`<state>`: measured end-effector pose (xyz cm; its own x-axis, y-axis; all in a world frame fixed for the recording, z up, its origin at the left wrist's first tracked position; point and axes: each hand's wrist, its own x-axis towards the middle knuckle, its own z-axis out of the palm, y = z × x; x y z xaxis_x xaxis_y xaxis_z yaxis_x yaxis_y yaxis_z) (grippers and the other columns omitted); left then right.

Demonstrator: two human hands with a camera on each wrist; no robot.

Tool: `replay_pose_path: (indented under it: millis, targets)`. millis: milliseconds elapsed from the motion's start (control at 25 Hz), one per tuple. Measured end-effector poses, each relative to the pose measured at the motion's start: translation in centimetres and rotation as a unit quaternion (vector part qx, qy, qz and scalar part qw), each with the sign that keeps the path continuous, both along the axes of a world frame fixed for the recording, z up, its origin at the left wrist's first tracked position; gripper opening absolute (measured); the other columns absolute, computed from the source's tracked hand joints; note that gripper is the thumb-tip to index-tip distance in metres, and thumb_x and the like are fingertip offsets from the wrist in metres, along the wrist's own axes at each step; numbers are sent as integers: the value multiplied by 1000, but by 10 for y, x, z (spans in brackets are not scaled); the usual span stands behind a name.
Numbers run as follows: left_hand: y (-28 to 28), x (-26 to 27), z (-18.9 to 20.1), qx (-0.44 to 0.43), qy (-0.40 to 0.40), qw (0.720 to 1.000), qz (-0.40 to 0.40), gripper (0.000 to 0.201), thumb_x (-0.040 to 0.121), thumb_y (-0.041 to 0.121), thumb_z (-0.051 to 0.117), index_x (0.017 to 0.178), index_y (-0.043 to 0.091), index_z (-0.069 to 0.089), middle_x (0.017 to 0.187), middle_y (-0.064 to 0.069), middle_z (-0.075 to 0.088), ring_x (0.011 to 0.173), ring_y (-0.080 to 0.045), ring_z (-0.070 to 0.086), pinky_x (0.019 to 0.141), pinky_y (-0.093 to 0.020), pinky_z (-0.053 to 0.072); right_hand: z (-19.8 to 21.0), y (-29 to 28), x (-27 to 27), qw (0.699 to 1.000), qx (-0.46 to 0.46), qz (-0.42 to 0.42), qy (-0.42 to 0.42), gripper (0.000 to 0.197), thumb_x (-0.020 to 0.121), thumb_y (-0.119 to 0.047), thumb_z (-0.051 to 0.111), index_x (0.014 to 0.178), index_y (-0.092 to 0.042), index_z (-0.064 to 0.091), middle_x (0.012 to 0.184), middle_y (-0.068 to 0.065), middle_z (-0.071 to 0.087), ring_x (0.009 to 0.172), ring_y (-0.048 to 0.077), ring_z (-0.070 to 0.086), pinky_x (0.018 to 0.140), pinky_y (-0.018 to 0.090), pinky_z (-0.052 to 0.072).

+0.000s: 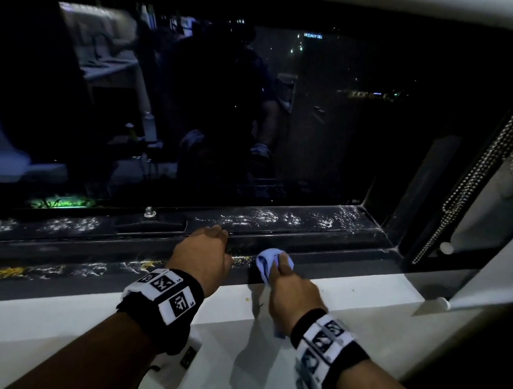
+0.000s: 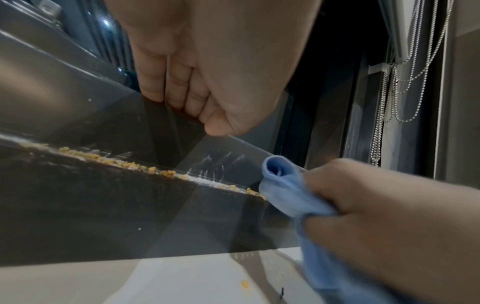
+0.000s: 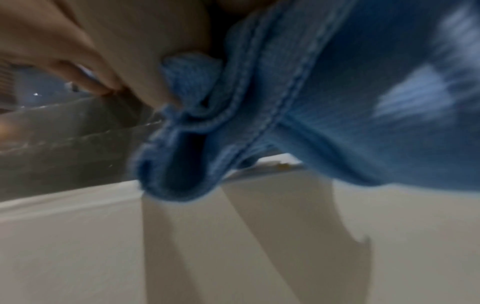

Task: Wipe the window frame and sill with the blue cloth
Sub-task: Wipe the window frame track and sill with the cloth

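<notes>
The dark window frame (image 1: 324, 241) runs across the head view, streaked with white dust and yellow crumbs (image 2: 116, 162) along its lower rail. My right hand (image 1: 284, 269) grips the bunched blue cloth (image 1: 266, 262) and presses it on that rail, just right of the crumb line. In the left wrist view the cloth (image 2: 283, 191) touches the end of the crumbs, held by my right hand (image 2: 363, 205). The cloth (image 3: 311, 102) fills the right wrist view, hanging over the white sill (image 3: 78, 246). My left hand (image 1: 213, 239) rests its fingers on the frame's upper ridge, holding nothing.
The white sill (image 1: 64, 317) lies under both wrists with a crumb or two on it. A metal bolt (image 1: 149, 212) stands on the frame behind my left hand. Blind bead chains (image 1: 467, 187) hang at the right jamb. The dark glass (image 1: 304, 105) reflects the room.
</notes>
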<state>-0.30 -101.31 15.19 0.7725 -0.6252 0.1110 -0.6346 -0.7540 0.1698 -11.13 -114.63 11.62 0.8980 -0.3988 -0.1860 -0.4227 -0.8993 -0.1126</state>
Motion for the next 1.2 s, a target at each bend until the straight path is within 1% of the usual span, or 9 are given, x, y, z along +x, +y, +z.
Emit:
replay_pose_path:
  millis: [120,320,440,560,640,800,1040,1120,1200]
  targets:
    - [2,0,2,-7,-3,1000,-6,45,88,28,44,131,16,43,143,0,40,129,-19,37,104,-35,38,9,-25,-15,997,4,-66,-47,57,89,-8,40,143,-15,25,137,13,49,108,32,59,87,38,46]
    - [2,-2,1,0,-7,1000,-7,51,91,31,41,139,18,32,150,2,30,135,-16,28,106,-32,32,-7,-3,9,991,-6,-131,-10,68,91,-3,40,144,7,-2,155,24,4,110,35,57,86,41,48]
    - [3,-1,2,-1,4,1000,-10,52,91,31,41,140,18,31,151,1,28,136,-17,27,107,-33,32,-13,15,10,999,4,-40,-6,66,91,-1,37,148,-3,2,156,20,-6,110,34,56,86,42,47]
    - [3,0,2,0,11,1000,-14,52,90,30,42,139,18,33,151,0,29,136,-18,28,108,-33,31,-8,4,-6,999,18,30,-20,61,88,-8,41,145,-16,19,152,12,26,108,32,58,87,41,46]
    - [5,0,3,0,12,1000,-18,51,90,30,41,139,18,33,151,1,29,136,-18,27,109,-33,32,1,-12,-8,997,25,-65,-43,57,88,-10,41,142,-18,23,138,12,48,107,31,60,86,38,46]
    - [4,0,2,-1,7,1000,-18,51,91,31,41,139,18,32,150,1,30,135,-18,28,108,-34,32,3,3,8,993,19,-115,-12,69,89,-2,41,147,-4,3,157,14,6,115,35,54,90,39,44]
    - [9,3,4,9,9,999,-35,50,91,30,41,139,18,33,149,0,32,134,-18,31,108,-33,33,-1,-4,-9,993,70,-14,-92,59,81,-5,45,134,-27,33,121,11,61,100,31,63,80,34,49]
    - [11,3,5,3,8,999,-38,48,91,30,42,137,18,34,148,1,34,133,-18,32,107,-35,35,0,-10,-5,991,48,-93,-88,63,82,-3,49,138,-22,27,114,14,64,97,31,64,78,35,49]
    - [11,4,4,0,3,999,-41,49,91,30,41,139,19,33,149,1,32,134,-18,31,107,-36,35,-3,4,4,992,31,-112,-40,75,84,-2,52,146,-11,11,139,18,45,107,33,59,86,38,47]
